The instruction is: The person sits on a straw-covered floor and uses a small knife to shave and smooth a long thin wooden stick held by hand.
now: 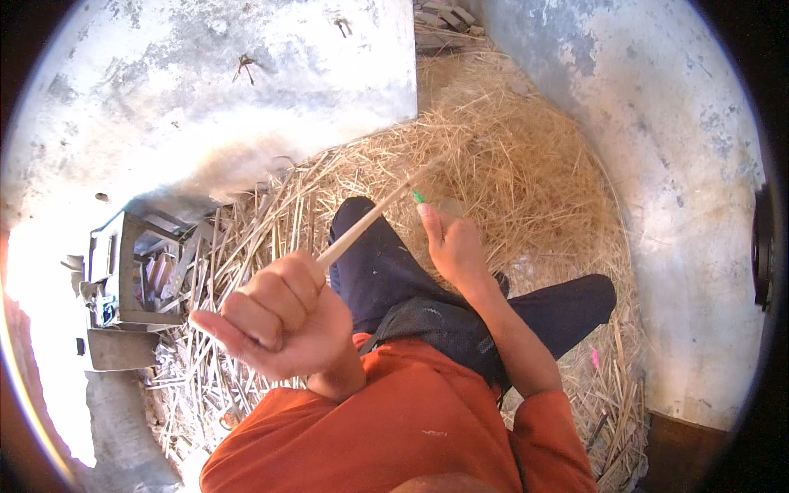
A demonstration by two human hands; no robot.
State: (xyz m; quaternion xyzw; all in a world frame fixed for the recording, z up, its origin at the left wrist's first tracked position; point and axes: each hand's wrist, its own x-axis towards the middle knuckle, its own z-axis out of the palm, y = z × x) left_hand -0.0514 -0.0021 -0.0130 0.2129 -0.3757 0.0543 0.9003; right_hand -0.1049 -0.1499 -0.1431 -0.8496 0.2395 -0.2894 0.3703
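A pale wooden or bamboo strip point(362, 233) slants up and away from my left hand point(275, 316), which is closed in a fist around its near end. The strip's far end blurs against the straw. To the right of it, my right hand point(456, 246) is closed, its thumb raised along a small green piece point(419, 197). That green piece lies close to the strip; whether they touch I cannot tell. Most of what the right fingers hold is hidden, so its kind does not show.
My legs in dark trousers point(394, 271) are bent below the hands, with a black waist bag point(436, 333) at my lap. Straw shavings point(526, 164) and cut strips point(263, 222) cover the floor. Left stands a wooden frame box point(123, 271). Worn walls point(657, 164) enclose the space.
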